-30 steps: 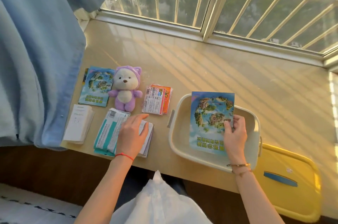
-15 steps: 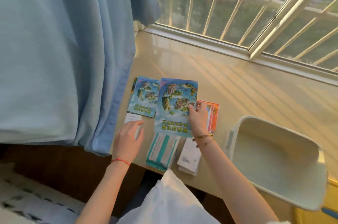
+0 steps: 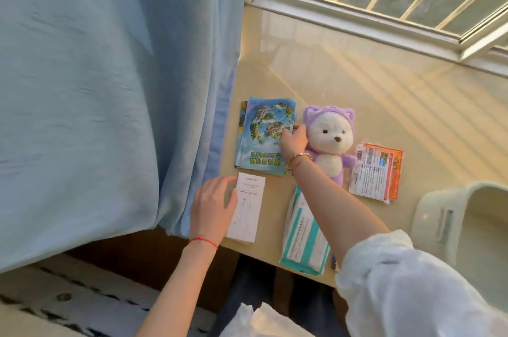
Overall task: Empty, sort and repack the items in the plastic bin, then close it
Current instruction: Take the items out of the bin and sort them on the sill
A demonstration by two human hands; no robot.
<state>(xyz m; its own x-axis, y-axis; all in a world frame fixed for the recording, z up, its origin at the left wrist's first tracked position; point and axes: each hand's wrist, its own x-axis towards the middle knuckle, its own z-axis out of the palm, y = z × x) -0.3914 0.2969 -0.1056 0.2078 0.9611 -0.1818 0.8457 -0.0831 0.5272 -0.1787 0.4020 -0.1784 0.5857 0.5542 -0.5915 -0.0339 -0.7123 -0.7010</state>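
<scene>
Bin: the pale bin (image 3: pixel 450 226) sits at the right edge of the frame on the table (image 3: pixel 357 83), only partly in view; what can be seen of its inside holds nothing.
Booklets: a stack of blue booklets (image 3: pixel 264 136) lies centre-left, just beside the curtain (image 3: pixel 96 89).
Right hand (image 3: pixel 294 141): reaches across, fingers resting on the right edge of the top booklet; whether it pinches the edge cannot be told.
Left hand (image 3: pixel 211 210): flat and relaxed, fingers straight, touching the left side of the white card (image 3: pixel 247 209) near the table's front edge.
Plush (image 3: pixel 330 141): purple-and-white bear lying just right of the booklets, touching the right wrist.
Packets (image 3: pixel 376 171): orange-and-white, right of the plush.
Teal pack (image 3: pixel 302 237): lower centre, under the right forearm.
</scene>
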